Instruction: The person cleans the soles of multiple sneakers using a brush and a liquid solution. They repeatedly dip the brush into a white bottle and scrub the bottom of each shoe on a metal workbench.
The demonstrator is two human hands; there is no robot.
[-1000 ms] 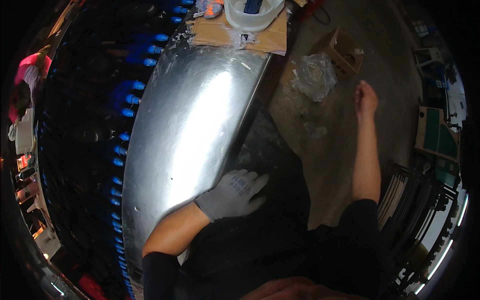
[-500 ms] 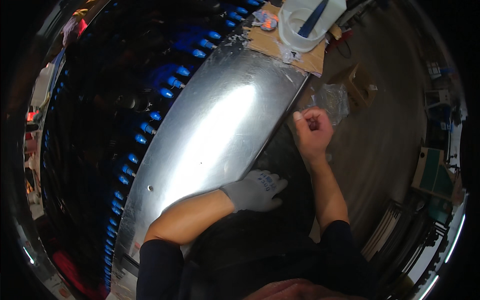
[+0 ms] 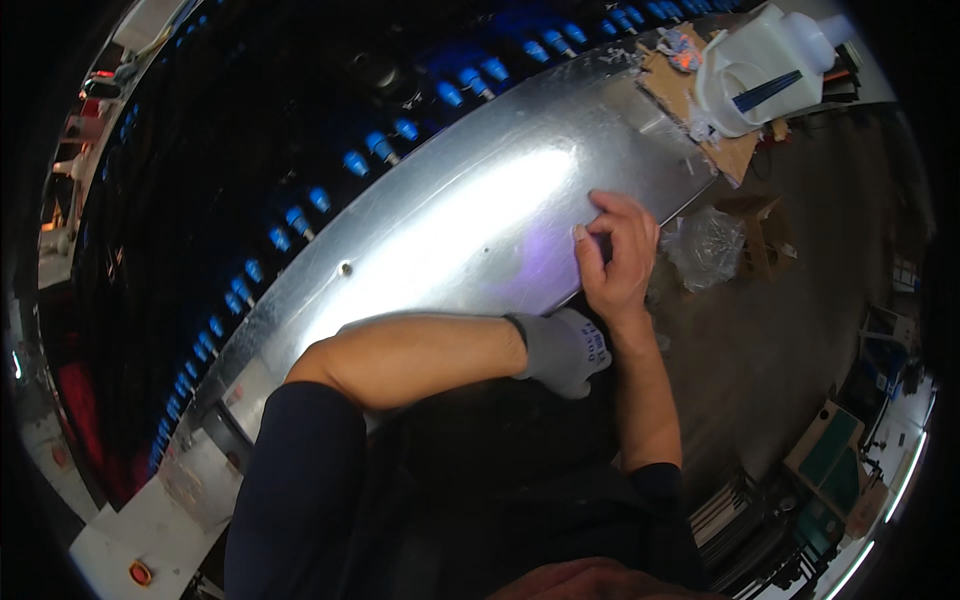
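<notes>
Pressing on the metal sheet [image 3: 440,240], the bare right hand [image 3: 615,262] is curled, pinching something unseen; the gloved left hand [image 3: 562,348] lies flat at the sheet's near edge. Steady bracing is advised against slipping.

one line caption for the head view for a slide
Bare right hand pinches at a shiny metal sheet while the grey-gloved left hand rests at its near edge.
</notes>
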